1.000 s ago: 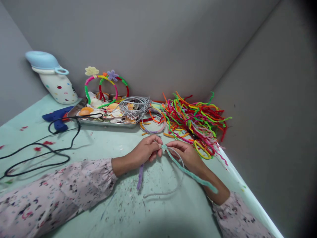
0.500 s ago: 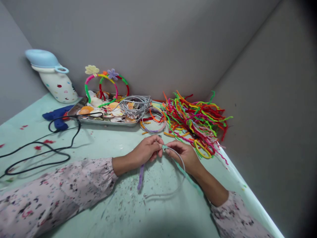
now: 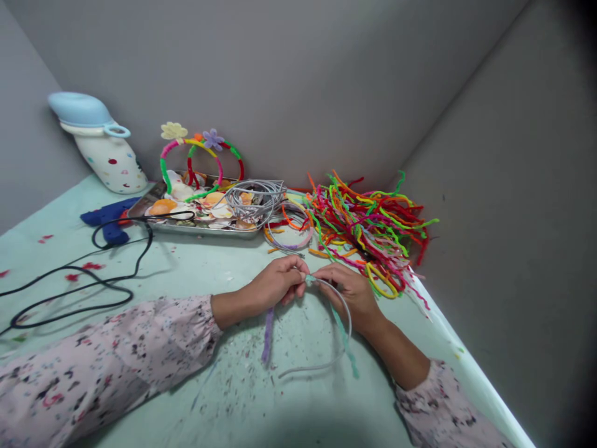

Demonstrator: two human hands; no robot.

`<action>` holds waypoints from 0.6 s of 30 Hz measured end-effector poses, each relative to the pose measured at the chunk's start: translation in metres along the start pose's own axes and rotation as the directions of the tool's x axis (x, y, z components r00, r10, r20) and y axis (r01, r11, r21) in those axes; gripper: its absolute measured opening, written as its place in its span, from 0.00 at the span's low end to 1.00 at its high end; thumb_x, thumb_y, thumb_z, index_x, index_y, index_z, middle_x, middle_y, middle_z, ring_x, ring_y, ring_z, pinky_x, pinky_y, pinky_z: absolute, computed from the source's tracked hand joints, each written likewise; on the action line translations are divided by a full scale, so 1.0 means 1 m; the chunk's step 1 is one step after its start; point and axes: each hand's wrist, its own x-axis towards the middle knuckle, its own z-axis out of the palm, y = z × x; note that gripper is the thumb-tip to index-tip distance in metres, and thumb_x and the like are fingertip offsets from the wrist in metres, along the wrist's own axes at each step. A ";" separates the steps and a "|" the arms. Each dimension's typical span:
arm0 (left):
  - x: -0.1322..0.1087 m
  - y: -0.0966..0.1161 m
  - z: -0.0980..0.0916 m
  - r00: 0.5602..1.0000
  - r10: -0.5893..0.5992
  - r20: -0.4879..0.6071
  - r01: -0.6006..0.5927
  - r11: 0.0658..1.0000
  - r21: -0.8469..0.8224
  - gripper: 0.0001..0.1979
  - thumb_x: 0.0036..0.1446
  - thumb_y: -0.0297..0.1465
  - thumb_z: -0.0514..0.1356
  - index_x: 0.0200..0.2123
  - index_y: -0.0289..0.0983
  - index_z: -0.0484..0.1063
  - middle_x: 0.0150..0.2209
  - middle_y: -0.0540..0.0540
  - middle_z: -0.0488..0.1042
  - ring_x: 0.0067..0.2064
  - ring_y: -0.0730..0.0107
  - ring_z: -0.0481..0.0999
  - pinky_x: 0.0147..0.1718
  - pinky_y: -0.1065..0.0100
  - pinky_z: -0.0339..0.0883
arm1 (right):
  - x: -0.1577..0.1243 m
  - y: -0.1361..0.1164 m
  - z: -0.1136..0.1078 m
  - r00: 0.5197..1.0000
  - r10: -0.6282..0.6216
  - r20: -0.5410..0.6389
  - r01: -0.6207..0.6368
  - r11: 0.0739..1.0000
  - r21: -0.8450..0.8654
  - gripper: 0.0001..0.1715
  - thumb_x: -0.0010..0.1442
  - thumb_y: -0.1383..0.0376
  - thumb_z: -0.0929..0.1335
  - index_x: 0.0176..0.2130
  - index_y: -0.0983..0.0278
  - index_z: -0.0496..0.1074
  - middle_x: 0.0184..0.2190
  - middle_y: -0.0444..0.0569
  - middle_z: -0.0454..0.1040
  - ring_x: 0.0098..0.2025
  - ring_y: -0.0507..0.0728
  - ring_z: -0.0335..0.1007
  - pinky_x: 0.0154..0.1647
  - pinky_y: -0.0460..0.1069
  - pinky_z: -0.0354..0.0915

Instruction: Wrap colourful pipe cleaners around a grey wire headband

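Note:
My left hand is closed in a pinch on one end of a grey wire. The wire bows round below my right hand to a loose tip near the table. A mint-green pipe cleaner is wound on the wire just at the left fingertips, and its long tail hangs under my right hand. My right hand has its thumb and forefinger closed around the mint pipe cleaner beside the wrap; the exact grip is partly hidden. From below my left hand hangs a purple pipe cleaner.
A metal tray holds shell-like pieces, a grey wire coil and flower-topped hoops. Right of it lie a wire ring and a heap of colourful pipe cleaners. A blue glue gun with black cord and a bottle stand left.
My right fingers have shifted slightly on the wrap. The mint tail has swung away from my right forearm and now hangs down inside the wire's curve. The purple pipe cleaner has moved slightly right.

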 end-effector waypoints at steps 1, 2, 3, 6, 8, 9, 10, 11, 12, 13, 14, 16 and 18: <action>0.000 0.001 0.000 1.000 -0.005 -0.002 0.005 1.000 0.007 0.02 0.54 0.29 0.53 0.32 0.36 0.62 0.18 0.55 0.67 0.13 0.83 0.57 0.11 0.80 0.49 | 0.001 -0.001 -0.001 1.000 -0.030 0.006 0.031 0.999 -0.027 0.08 0.61 0.67 0.66 0.41 0.61 0.75 0.35 0.49 0.76 0.37 0.56 0.72 0.39 0.50 0.67; -0.001 0.002 0.001 1.000 -0.008 -0.004 0.009 1.000 0.013 0.02 0.54 0.29 0.53 0.31 0.36 0.62 0.18 0.55 0.66 0.12 0.83 0.56 0.11 0.80 0.49 | 0.001 -0.001 -0.002 0.998 -0.057 0.013 0.057 0.997 -0.055 0.09 0.61 0.68 0.66 0.41 0.61 0.75 0.35 0.49 0.76 0.37 0.55 0.72 0.39 0.50 0.67; -0.001 0.002 0.001 1.000 -0.010 -0.005 0.010 1.000 0.019 0.02 0.54 0.29 0.53 0.31 0.36 0.62 0.18 0.55 0.66 0.12 0.83 0.56 0.11 0.80 0.49 | 0.001 -0.002 -0.003 0.997 -0.079 0.020 0.080 0.993 -0.082 0.08 0.62 0.68 0.65 0.40 0.61 0.74 0.34 0.50 0.76 0.37 0.55 0.71 0.39 0.50 0.67; -0.002 0.003 0.001 1.000 -0.017 0.003 0.017 1.000 0.025 0.01 0.53 0.28 0.53 0.31 0.36 0.62 0.18 0.55 0.66 0.12 0.83 0.56 0.11 0.80 0.48 | 0.002 -0.003 -0.005 0.992 -0.120 0.040 0.125 0.981 -0.152 0.08 0.62 0.68 0.65 0.40 0.62 0.74 0.34 0.50 0.77 0.37 0.55 0.71 0.39 0.50 0.66; -0.002 0.003 0.001 1.000 -0.021 0.013 0.021 0.999 0.025 0.01 0.53 0.27 0.52 0.31 0.36 0.62 0.18 0.55 0.66 0.12 0.83 0.56 0.11 0.79 0.48 | 0.001 -0.003 -0.006 0.989 -0.140 0.047 0.146 0.971 -0.189 0.08 0.62 0.68 0.65 0.40 0.63 0.74 0.35 0.50 0.77 0.37 0.55 0.70 0.39 0.50 0.66; -0.002 0.002 0.001 1.000 -0.022 0.017 0.021 1.000 0.023 0.01 0.53 0.27 0.52 0.31 0.36 0.62 0.18 0.56 0.65 0.12 0.83 0.56 0.11 0.79 0.49 | 0.001 -0.003 -0.006 0.988 -0.148 0.049 0.155 0.967 -0.202 0.08 0.62 0.68 0.65 0.41 0.63 0.74 0.35 0.50 0.77 0.37 0.56 0.70 0.39 0.51 0.66; -0.002 0.002 0.000 1.000 -0.018 0.019 0.018 1.000 0.021 0.01 0.54 0.28 0.52 0.31 0.37 0.62 0.18 0.56 0.65 0.13 0.83 0.56 0.11 0.80 0.49 | 0.001 -0.003 -0.005 0.987 -0.155 0.050 0.162 0.964 -0.212 0.08 0.62 0.69 0.65 0.41 0.63 0.74 0.35 0.50 0.77 0.37 0.56 0.70 0.39 0.51 0.66; -0.002 0.001 0.000 1.000 -0.010 0.019 0.010 1.000 0.020 0.01 0.54 0.28 0.53 0.32 0.37 0.62 0.18 0.56 0.65 0.13 0.83 0.56 0.11 0.80 0.49 | 0.001 -0.003 -0.005 0.986 -0.159 0.048 0.166 0.962 -0.217 0.09 0.62 0.69 0.65 0.41 0.63 0.73 0.36 0.50 0.77 0.37 0.56 0.70 0.39 0.51 0.66; -0.002 0.001 0.000 1.000 0.002 0.017 -0.002 1.000 0.022 0.02 0.54 0.29 0.53 0.32 0.37 0.62 0.18 0.56 0.65 0.14 0.83 0.56 0.12 0.80 0.49 | 0.001 -0.003 -0.005 0.986 -0.160 0.043 0.166 0.961 -0.219 0.09 0.62 0.69 0.65 0.41 0.62 0.73 0.36 0.50 0.77 0.38 0.56 0.70 0.39 0.51 0.66; -0.002 0.001 0.000 1.000 0.015 0.014 -0.015 0.999 0.030 0.02 0.54 0.30 0.53 0.32 0.37 0.62 0.18 0.56 0.64 0.14 0.83 0.57 0.12 0.80 0.49 | 0.001 -0.003 -0.004 0.987 -0.156 0.035 0.160 0.962 -0.219 0.09 0.62 0.69 0.65 0.41 0.62 0.73 0.36 0.50 0.76 0.38 0.56 0.70 0.40 0.51 0.66; -0.003 0.001 0.000 1.000 0.026 0.012 -0.026 0.999 0.044 0.03 0.55 0.30 0.54 0.32 0.37 0.62 0.19 0.56 0.64 0.14 0.83 0.57 0.12 0.80 0.50 | 0.002 -0.003 -0.003 0.988 -0.150 0.025 0.152 0.964 -0.217 0.09 0.62 0.69 0.65 0.41 0.62 0.73 0.36 0.50 0.76 0.38 0.56 0.70 0.39 0.51 0.66; -0.003 0.002 0.001 0.999 0.035 0.006 -0.036 0.996 0.080 0.05 0.55 0.32 0.55 0.32 0.36 0.63 0.19 0.56 0.64 0.15 0.83 0.57 0.13 0.80 0.50 | 0.002 -0.003 -0.002 0.990 -0.141 0.002 0.139 0.969 -0.204 0.08 0.61 0.69 0.65 0.41 0.62 0.73 0.35 0.50 0.76 0.38 0.56 0.70 0.40 0.51 0.66; -0.003 0.003 0.002 1.000 0.028 0.001 -0.028 0.995 0.100 0.06 0.55 0.33 0.56 0.31 0.36 0.63 0.18 0.56 0.64 0.15 0.83 0.57 0.13 0.80 0.50 | 0.002 -0.003 -0.001 0.991 -0.135 -0.011 0.131 0.977 -0.169 0.08 0.60 0.70 0.65 0.40 0.62 0.73 0.36 0.50 0.75 0.39 0.56 0.70 0.40 0.51 0.67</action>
